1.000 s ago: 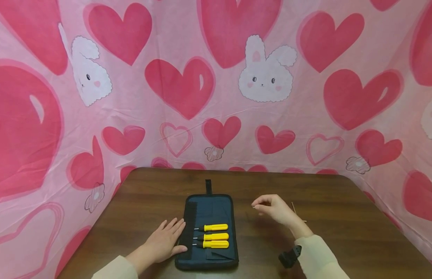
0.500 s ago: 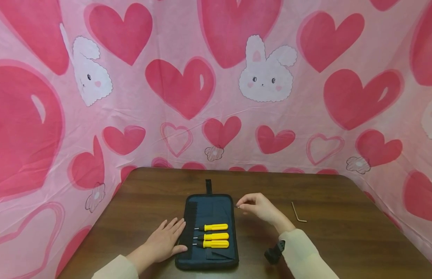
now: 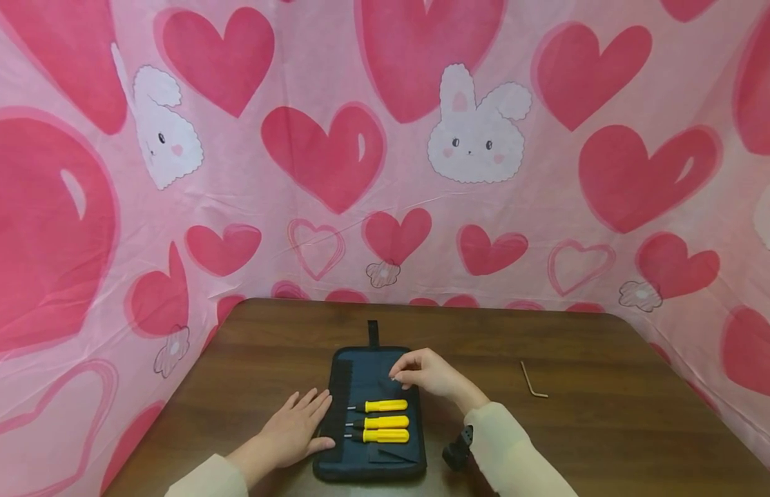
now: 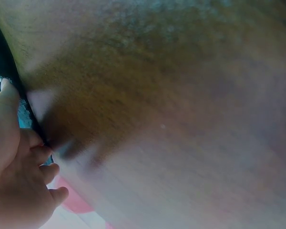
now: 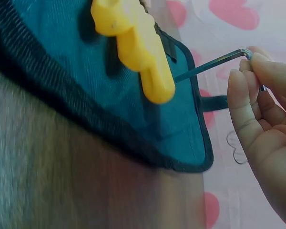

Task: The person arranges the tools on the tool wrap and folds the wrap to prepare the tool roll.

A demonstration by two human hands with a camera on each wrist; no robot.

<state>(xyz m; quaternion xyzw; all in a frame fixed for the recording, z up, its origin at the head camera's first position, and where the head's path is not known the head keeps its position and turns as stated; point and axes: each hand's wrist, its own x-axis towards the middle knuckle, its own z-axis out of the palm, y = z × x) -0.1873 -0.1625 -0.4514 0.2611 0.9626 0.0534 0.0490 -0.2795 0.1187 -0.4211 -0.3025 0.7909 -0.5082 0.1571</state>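
Observation:
A dark blue tool pouch (image 3: 360, 462) with black edging lies unrolled on the table. Three yellow-handled screwdrivers (image 3: 386, 422) are tucked side by side into its black elastic band along the left. My left hand (image 3: 294, 428) rests flat on the pouch's left edge, fingers spread. Over the upper right part of the pouch, my right hand (image 3: 431, 373) pinches an L-shaped hex key (image 5: 210, 65) near its bend, between thumb and fingers. The key's long arm points left over the pouch, and its far end passes behind a yellow handle in the right wrist view.
A second hex key (image 3: 528, 379) lies on the brown wooden table (image 3: 608, 428) to the right. The pouch's black strap (image 3: 373, 333) extends from its far edge. A pink cloth (image 3: 397, 172) with hearts and rabbits hangs behind the table.
My right hand has moved left with the hex key, from above the bare table to above the pouch. The second hex key has come fully into view. My left hand stays put.

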